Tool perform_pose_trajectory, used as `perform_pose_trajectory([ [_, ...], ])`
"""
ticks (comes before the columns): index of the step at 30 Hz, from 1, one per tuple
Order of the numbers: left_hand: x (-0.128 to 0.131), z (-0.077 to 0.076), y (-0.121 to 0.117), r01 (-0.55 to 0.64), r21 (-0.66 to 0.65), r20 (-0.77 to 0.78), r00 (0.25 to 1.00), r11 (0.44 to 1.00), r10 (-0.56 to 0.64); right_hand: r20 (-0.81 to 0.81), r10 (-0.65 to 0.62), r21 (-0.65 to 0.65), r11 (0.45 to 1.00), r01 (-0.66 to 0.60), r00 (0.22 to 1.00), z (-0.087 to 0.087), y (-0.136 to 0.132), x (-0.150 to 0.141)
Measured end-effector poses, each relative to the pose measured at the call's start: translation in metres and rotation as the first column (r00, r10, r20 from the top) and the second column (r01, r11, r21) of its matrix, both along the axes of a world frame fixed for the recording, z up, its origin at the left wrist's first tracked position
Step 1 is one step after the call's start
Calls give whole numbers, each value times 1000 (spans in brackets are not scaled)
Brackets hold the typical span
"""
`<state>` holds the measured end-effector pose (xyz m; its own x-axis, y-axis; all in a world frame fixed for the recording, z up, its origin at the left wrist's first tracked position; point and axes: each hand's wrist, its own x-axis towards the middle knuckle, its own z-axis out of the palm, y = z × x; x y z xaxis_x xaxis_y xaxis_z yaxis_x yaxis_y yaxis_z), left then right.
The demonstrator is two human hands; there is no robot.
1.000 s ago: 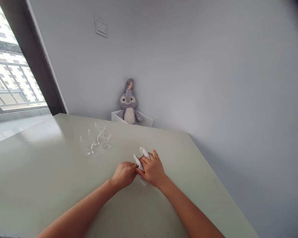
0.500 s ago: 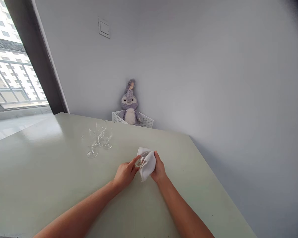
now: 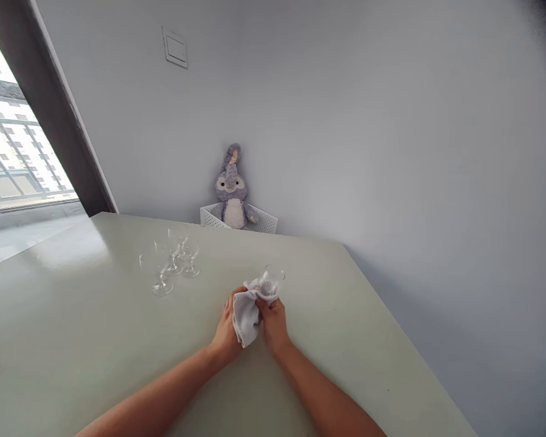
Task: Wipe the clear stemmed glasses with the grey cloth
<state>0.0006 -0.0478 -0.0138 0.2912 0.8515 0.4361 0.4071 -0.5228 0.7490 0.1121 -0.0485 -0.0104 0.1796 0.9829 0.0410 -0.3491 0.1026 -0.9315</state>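
A clear stemmed glass (image 3: 273, 278) is tilted between my hands, its bowl pointing up and to the right, away from me. A white cloth (image 3: 246, 317) is bunched around its lower part and hangs down between the hands, hiding the stem and foot. My left hand (image 3: 229, 325) is closed on the cloth from the left; whether it also grips the foot beneath is hidden. With fingers wrapped below the bowl, my right hand (image 3: 274, 323) holds the glass, touching the cloth's edge. More stemmed glasses (image 3: 162, 285) stand upright in a group to the left.
The pale table (image 3: 118, 340) extends under my arms. Past its far edge, a grey plush toy (image 3: 233, 197) sits in a white perforated basket (image 3: 266, 223) against the wall. A switch plate (image 3: 176, 50) is on the wall, with a window (image 3: 18, 145) at far left.
The cloth has moved from around the bowl to the lower part of the glass, leaving the bowl bare. My left hand now holds cloth; my right hand has shifted slightly left. The view has turned slightly right.
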Motion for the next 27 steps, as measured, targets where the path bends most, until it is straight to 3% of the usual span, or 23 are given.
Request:
perform_pose_trajectory([
  [3,-8,8,7,26,-53,136,991,998,-18,47,-58,-30,998,60,997,-2,8,19],
  [6,-14,15,16,34,-261,327,943,965,55,59,8,-66,998,-4,998,0,9,30],
  [8,-15,19,18,116,-433,412,907,894,82,41,117,-95,989,-112,992,3,5,29],
  [10,-14,22,17,271,-538,497,867,798,40,5,256,-138,957,-253,967,5,0,23],
  [12,-12,23,15,391,-582,560,829,713,2,-43,386,-177,905,-387,922,6,-6,17],
  [14,-10,21,14,428,-612,591,806,665,25,-85,468,-197,858,-475,880,7,-9,13],
  [18,-9,16,15,461,-577,679,730,674,82,-10,542,-161,828,-537,840,9,-9,11],
  [20,-9,16,16,476,-529,717,694,703,69,163,518,-127,855,-503,840,10,-8,12],
  [22,-8,17,15,457,-509,727,683,729,80,398,405,-81,909,-408,823,9,-7,15],
  [25,-10,19,19,338,-549,700,686,765,199,703,151,50,964,-261,695,4,-4,23],
  [27,-16,20,25,251,-572,701,644,781,306,810,0,143,970,-198,586,3,-1,30],
])
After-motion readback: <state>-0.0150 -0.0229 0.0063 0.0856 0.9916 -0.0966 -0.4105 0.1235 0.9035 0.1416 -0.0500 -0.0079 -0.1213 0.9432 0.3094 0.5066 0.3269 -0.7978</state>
